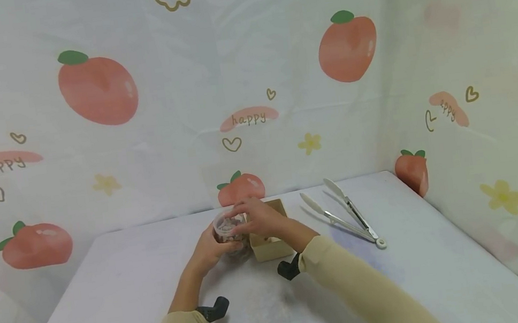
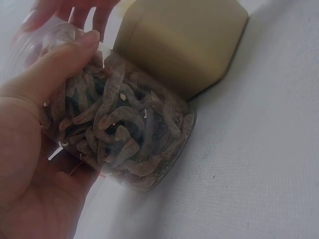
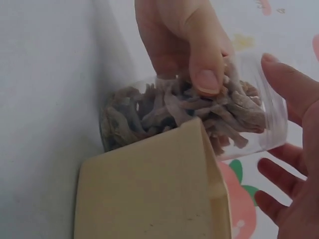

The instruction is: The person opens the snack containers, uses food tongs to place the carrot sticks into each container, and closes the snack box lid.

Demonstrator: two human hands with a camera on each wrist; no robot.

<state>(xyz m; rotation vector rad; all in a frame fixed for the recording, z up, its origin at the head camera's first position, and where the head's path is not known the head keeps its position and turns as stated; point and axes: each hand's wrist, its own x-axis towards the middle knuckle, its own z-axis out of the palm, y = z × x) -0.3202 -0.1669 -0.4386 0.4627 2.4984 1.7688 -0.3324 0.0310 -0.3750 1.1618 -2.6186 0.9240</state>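
A clear jar (image 2: 124, 119) full of brown, twisted dried pieces stands on the table. My left hand (image 1: 212, 251) grips its side, with the thumb across the front in the left wrist view. Over the top, my right hand (image 1: 261, 219) spans the jar's clear lid (image 3: 276, 117), thumb at one edge and index finger at the opposite edge. Its other fingers are spread apart beyond the rim in the right wrist view. Right beside the jar is a tan open-topped box (image 1: 272, 251), partly hidden under my right hand and wrist.
Metal tongs (image 1: 344, 224) with pale tips lie spread to the right of the box. The white table (image 1: 112, 309) meets a fruit-printed sheet (image 1: 166, 156) at the back and right. Each wrist carries a black camera mount (image 1: 215, 309).
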